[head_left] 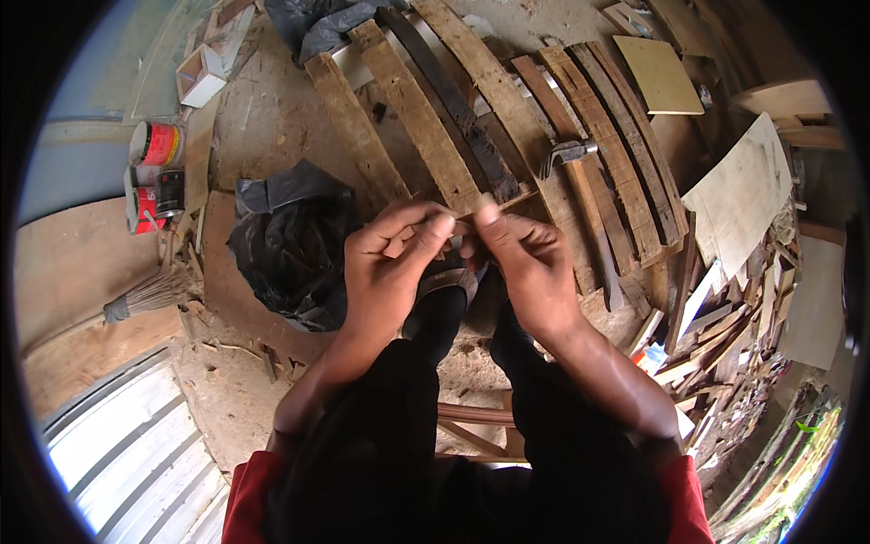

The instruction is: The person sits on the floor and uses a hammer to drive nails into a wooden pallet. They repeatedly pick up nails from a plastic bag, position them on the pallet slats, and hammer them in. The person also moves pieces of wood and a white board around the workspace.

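Above my knees, my left hand (391, 256) and my right hand (530, 263) are raised close together, each closed in a pinch of thumb against fingers. Something thin and small seems to run between the thumb tips, too fine to name. Just beyond the hands lies a pallet-like row of worn wooden planks (412, 109). Across its right part rests a claw hammer (569, 154), head at the far end and handle toward me. A darker, rough-edged plank (444, 86) lies among the lighter ones.
A black plastic bag (292, 254) sits on the floor at left, near a broom (149, 295) and several tins (163, 145). Wood scraps (725, 344) heap up at right beside a pale sheet (743, 190). A yellowish board (659, 75) lies at the far right.
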`<action>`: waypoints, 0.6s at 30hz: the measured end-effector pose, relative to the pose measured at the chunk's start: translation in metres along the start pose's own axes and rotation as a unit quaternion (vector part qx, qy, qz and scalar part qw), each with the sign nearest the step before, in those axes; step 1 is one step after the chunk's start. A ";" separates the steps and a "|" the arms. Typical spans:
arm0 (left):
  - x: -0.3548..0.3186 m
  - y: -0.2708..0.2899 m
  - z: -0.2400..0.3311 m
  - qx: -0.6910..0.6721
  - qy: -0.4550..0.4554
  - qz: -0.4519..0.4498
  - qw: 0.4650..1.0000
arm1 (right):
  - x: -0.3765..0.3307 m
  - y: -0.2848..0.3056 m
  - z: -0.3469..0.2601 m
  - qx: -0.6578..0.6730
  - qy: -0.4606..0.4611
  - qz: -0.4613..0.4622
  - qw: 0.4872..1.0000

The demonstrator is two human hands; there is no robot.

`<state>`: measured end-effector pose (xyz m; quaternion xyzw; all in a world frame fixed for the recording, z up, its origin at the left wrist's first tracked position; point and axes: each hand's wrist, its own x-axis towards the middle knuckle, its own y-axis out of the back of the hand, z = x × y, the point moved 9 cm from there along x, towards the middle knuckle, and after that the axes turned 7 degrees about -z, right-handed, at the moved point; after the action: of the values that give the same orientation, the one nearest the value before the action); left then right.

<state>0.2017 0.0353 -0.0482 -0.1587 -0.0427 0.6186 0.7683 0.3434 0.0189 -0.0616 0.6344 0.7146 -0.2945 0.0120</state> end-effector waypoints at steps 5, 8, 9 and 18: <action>-0.001 0.011 -0.005 -0.029 0.005 0.010 1.000 | 0.001 0.009 -0.001 0.039 0.031 0.013 0.999; -0.001 0.012 -0.006 -0.033 0.016 0.022 0.999 | -0.001 0.006 0.000 -0.009 0.024 -0.016 1.000; -0.001 0.011 -0.006 -0.030 0.020 0.022 0.999 | -0.001 0.004 -0.001 -0.013 0.026 -0.023 0.999; -0.001 0.011 -0.010 -0.025 0.028 0.019 0.999 | -0.001 -0.002 0.003 0.002 0.038 -0.051 0.998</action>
<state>0.1942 0.0344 -0.0605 -0.1963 -0.0338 0.6268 0.7533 0.3406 0.0168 -0.0624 0.6076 0.7454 -0.2725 -0.0315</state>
